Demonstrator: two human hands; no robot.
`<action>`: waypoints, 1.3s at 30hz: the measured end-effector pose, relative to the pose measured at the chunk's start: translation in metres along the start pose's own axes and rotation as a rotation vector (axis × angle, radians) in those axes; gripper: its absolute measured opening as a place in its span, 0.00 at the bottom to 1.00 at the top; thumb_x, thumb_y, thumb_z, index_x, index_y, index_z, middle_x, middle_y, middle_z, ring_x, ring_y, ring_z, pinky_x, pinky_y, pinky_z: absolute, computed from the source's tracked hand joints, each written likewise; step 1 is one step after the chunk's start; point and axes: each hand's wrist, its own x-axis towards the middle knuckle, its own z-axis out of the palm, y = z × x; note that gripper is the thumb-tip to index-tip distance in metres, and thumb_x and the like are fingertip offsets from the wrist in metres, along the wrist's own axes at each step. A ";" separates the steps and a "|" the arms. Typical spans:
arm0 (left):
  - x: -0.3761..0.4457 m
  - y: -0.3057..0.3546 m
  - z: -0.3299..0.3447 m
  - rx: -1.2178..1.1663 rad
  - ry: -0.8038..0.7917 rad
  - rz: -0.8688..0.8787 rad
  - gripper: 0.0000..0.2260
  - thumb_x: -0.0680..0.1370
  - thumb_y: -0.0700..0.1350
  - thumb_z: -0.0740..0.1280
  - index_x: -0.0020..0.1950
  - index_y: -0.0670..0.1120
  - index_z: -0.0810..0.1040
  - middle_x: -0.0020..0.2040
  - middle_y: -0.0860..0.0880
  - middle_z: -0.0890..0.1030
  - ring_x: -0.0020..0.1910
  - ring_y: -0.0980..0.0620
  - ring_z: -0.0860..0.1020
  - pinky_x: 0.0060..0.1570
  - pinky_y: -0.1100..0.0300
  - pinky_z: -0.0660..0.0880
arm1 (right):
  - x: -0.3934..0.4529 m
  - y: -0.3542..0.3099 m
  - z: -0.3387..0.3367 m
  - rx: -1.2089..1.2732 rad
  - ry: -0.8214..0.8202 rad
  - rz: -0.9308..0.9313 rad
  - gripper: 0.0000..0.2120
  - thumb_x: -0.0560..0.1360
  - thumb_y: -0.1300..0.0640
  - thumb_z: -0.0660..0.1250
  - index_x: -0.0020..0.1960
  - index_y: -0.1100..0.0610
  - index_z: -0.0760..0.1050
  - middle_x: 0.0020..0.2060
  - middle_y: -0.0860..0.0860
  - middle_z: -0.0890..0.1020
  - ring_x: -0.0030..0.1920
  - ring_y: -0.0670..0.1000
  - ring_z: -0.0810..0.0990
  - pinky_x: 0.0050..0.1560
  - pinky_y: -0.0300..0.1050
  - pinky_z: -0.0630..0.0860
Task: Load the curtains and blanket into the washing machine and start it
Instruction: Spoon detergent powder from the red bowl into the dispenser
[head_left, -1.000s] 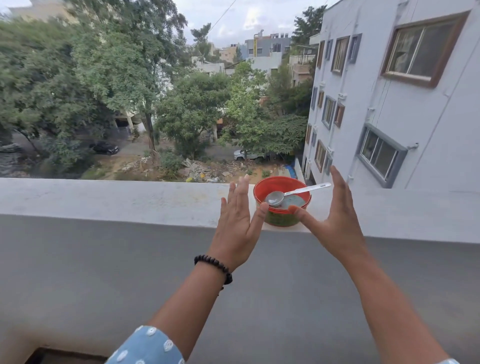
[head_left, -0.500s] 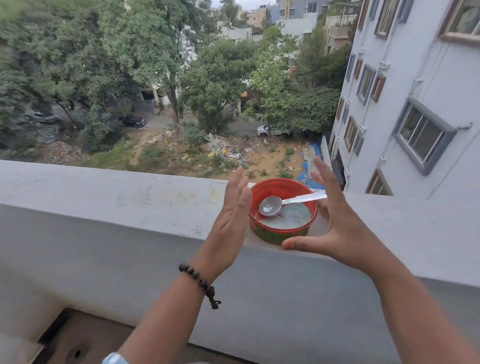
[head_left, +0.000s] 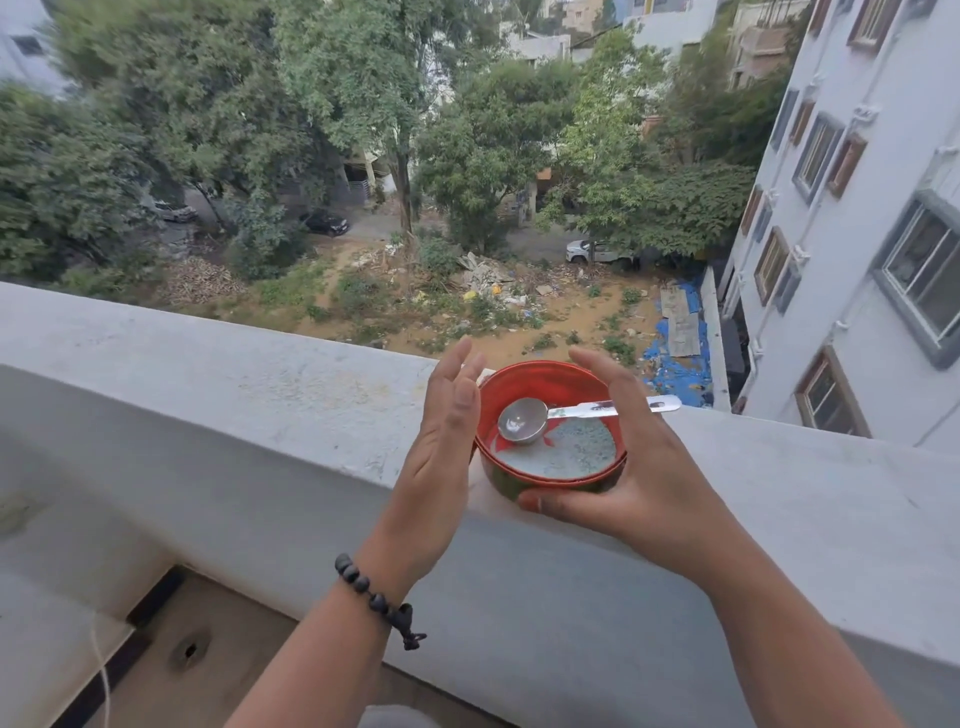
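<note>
Now right hand curls round red bowl, apparently gripping; left hand open, fingers straight beside rim.

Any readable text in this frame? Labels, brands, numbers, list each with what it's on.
None readable.
Metal scoop with white handle, lying in the red round tub of powder: dark print on the handle, too small and blurred to read.
Tub's outer wall: green and red pattern, no legible words.

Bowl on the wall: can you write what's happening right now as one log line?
red bowl on ledge, powder inside | spoon resting in bowl | right hand gripping bowl's side | left hand open beside bowl
</note>
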 end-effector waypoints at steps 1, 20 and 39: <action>-0.001 0.002 0.000 0.009 0.005 0.002 0.34 0.67 0.76 0.58 0.72 0.68 0.61 0.74 0.63 0.67 0.74 0.60 0.65 0.76 0.49 0.60 | 0.000 0.000 -0.001 0.012 -0.005 -0.006 0.50 0.57 0.39 0.80 0.72 0.35 0.57 0.63 0.30 0.71 0.65 0.35 0.70 0.60 0.25 0.65; -0.035 -0.002 -0.019 0.070 0.261 -0.038 0.22 0.78 0.62 0.53 0.71 0.60 0.65 0.69 0.49 0.76 0.64 0.55 0.77 0.66 0.54 0.73 | 0.000 -0.008 0.015 0.153 -0.225 -0.184 0.52 0.58 0.45 0.82 0.75 0.41 0.58 0.66 0.36 0.70 0.68 0.37 0.68 0.63 0.26 0.63; -0.209 0.034 -0.137 0.086 0.647 0.025 0.36 0.64 0.77 0.64 0.69 0.65 0.66 0.68 0.58 0.75 0.71 0.59 0.71 0.72 0.43 0.64 | -0.040 -0.124 0.140 0.299 -0.546 -0.379 0.51 0.58 0.46 0.83 0.74 0.38 0.58 0.66 0.35 0.71 0.67 0.36 0.69 0.61 0.24 0.62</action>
